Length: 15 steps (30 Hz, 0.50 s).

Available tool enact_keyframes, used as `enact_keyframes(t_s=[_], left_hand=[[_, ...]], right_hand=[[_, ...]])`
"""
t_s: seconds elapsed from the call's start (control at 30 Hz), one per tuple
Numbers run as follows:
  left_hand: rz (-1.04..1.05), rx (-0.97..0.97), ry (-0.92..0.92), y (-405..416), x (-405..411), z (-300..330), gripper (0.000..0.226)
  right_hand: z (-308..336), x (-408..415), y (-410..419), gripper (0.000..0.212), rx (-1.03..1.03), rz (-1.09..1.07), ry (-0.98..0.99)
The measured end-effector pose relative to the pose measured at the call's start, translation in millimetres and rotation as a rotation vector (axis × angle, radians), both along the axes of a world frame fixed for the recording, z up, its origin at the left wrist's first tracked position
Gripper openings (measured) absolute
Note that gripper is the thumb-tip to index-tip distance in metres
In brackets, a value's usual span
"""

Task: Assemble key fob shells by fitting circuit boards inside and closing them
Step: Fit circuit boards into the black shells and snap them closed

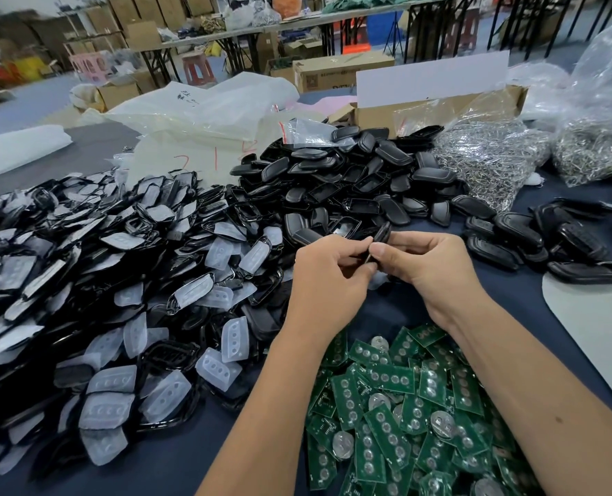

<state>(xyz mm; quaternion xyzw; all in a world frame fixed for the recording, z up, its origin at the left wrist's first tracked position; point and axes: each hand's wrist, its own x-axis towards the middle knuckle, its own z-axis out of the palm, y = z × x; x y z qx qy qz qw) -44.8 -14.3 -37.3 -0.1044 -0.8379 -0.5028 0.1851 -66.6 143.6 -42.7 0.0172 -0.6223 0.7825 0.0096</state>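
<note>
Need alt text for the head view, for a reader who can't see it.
Both hands, left hand and right hand, pinch a black key fob shell above a dark table. Green circuit boards lie below the wrists, with black shell piles behind and translucent button pads to the left.

Even, soft overhead light, with faint shadows under the forearms. Glare glints off the plastic bags; behind them the room is blurred, and wide-angle distortion bends the edges.
</note>
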Motion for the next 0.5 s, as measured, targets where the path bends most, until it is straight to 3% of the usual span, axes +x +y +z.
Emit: enact_keyframes(t_s=[0.2,0.4,0.5], left_hand=[[0.051,0.018,-0.010,0,0,-1,0.028],[0.012,0.023,-0.083,-5,-1,3,0.029],[-0.001,0.025,-0.104,-10,-1,5,0.029]], right_hand=[[-2,0,-1,0.028,0.099,0.001,0.051],[0,-2,8,0.054,0.219,0.059,0.103],[2,-3,15,0.042,0.231,0.185,0.143]])
